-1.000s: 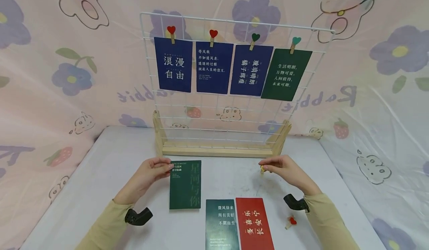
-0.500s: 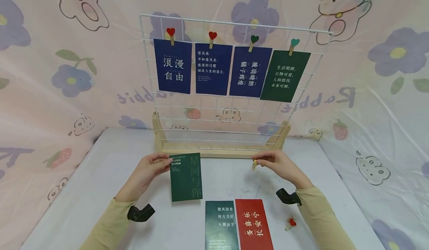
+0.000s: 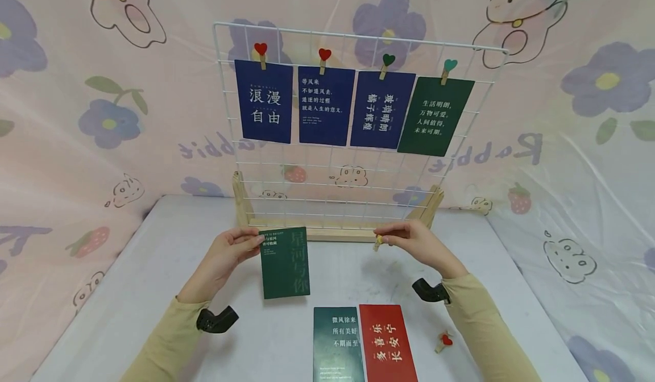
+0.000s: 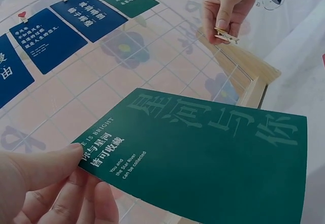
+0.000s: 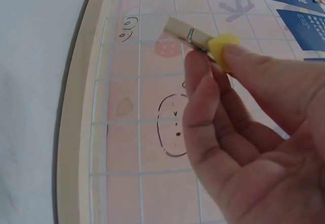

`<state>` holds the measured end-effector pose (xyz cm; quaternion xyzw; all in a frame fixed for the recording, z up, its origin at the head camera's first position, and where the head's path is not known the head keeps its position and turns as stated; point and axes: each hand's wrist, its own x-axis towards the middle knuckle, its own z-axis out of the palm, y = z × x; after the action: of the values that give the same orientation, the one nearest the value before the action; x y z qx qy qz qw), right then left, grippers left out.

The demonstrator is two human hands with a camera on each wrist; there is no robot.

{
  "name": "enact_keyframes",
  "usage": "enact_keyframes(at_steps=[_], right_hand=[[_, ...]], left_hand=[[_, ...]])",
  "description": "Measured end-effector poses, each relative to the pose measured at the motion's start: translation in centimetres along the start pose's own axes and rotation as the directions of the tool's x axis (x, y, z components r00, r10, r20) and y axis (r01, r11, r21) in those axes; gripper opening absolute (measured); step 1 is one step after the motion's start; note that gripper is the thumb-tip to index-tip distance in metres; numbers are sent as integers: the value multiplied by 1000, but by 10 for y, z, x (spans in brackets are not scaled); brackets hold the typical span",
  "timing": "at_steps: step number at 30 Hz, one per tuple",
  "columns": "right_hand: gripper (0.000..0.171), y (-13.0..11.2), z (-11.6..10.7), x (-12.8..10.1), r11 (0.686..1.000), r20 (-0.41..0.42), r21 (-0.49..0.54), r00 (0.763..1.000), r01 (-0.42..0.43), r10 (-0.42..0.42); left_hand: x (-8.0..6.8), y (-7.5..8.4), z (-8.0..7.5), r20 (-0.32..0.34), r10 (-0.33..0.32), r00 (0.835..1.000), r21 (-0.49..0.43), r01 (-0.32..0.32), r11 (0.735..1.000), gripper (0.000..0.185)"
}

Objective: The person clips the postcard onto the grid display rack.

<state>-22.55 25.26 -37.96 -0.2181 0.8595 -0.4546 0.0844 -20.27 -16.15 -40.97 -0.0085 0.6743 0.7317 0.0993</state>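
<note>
My left hand (image 3: 230, 253) pinches the top left corner of a dark green card (image 3: 284, 262) (image 4: 203, 158) and holds it upright above the table, just in front of the grid's wooden base. My right hand (image 3: 409, 240) (image 5: 254, 132) pinches a small wooden clothespin with a yellow heart (image 3: 378, 242) (image 5: 203, 37) (image 4: 226, 35) close to the grid's lower right. The white wire grid (image 3: 358, 189) stands on a wooden base (image 3: 327, 233); four cards hang along its top row from heart clothespins.
A dark green card (image 3: 338, 342) and a red card (image 3: 387, 342) lie side by side on the white table (image 3: 143, 268) near me. A clothespin with a red heart (image 3: 443, 342) lies at the right. Printed plastic sheeting hangs behind and beside the table.
Both hands have risen and moved toward the grid. The green card has lifted off the table in my left hand, and the right hand has carried the yellow clothespin left and up.
</note>
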Motion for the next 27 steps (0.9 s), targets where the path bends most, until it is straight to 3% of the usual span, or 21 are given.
enact_keyframes(at_steps=[16,27], right_hand=[[24,-15,6,22,997,-7,21,998,70,-70],[25,-23,11,33,999,-37,33,999,36,-35]], left_hand=[[2,11,0,-34,26,999,-26,-27,999,30],[5,18,0,-46,84,995,-25,-85,996,23]])
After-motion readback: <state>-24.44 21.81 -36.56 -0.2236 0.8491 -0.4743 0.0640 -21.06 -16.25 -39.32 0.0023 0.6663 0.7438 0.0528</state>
